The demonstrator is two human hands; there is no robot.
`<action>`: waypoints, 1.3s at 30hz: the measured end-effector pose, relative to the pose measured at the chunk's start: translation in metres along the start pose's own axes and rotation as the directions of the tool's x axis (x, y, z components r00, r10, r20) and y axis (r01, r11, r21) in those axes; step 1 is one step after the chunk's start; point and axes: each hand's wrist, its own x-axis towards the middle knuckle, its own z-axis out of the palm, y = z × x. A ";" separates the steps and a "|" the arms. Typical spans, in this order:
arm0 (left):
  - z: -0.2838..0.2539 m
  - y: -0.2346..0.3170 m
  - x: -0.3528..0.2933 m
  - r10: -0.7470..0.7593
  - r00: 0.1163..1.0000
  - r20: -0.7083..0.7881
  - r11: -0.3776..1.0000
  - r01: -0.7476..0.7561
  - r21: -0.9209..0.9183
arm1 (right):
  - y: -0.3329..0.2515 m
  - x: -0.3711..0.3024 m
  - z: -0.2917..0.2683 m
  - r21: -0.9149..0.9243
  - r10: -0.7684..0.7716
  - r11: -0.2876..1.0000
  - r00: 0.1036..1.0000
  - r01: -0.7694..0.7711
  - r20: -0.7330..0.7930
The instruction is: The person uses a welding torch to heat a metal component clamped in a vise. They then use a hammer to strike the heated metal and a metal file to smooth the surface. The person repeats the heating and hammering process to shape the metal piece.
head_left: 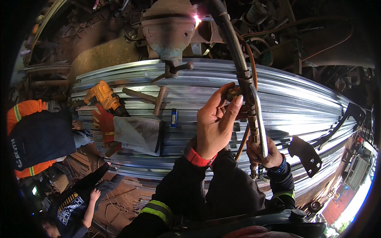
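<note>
The torch (239, 63) ran down the right side of the vise (168, 33), from the top of the view toward the person wearing the camera. Its rear part lay in the right hand (274, 154), below and to the right of the vise, with the fingers curled closed around it. The left hand (215, 121), nearer to the vise than the right one, had its thumb and fingers closed on a small knob (233, 93) at the torch's side. Most of the pipe stretched beyond both hands, passing the vise; its front end was out of sight.

The torch looked like a long, dull metal pipe, worn and darkened, with brassy nuts and joints farther back from the vise. A pale, flat lever (260, 119) slanted along its right side, its end reaching the right hand. An orange hose (253, 63) showed beside the pipe. At the vise's right edge burned a bright pinkish-white glow (197, 20).

Long, shiny metal bars (186, 93) were spread below the vise. On them, just below the vise's handle, lay a hammer (158, 100); farther down and left of the vise were a yellow drill (104, 96) and a red and grey glove (137, 134), with a small blue box (174, 118) directly below the vise.
</note>
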 end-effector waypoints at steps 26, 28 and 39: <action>0.001 0.003 0.000 0.002 1.000 -0.025 1.000 -0.002 0.018 | -0.003 -0.001 0.002 -0.059 -0.004 0.998 1.000 0.003 -0.006; 0.001 0.002 0.000 0.024 1.000 -0.020 0.999 -0.023 0.038 | -0.003 0.000 0.003 -0.057 -0.009 0.998 1.000 0.008 -0.014; 0.002 0.004 0.006 -0.017 1.000 -0.008 0.999 0.017 -0.027 | -0.011 0.003 0.005 -0.065 0.011 0.998 0.999 -0.014 -0.035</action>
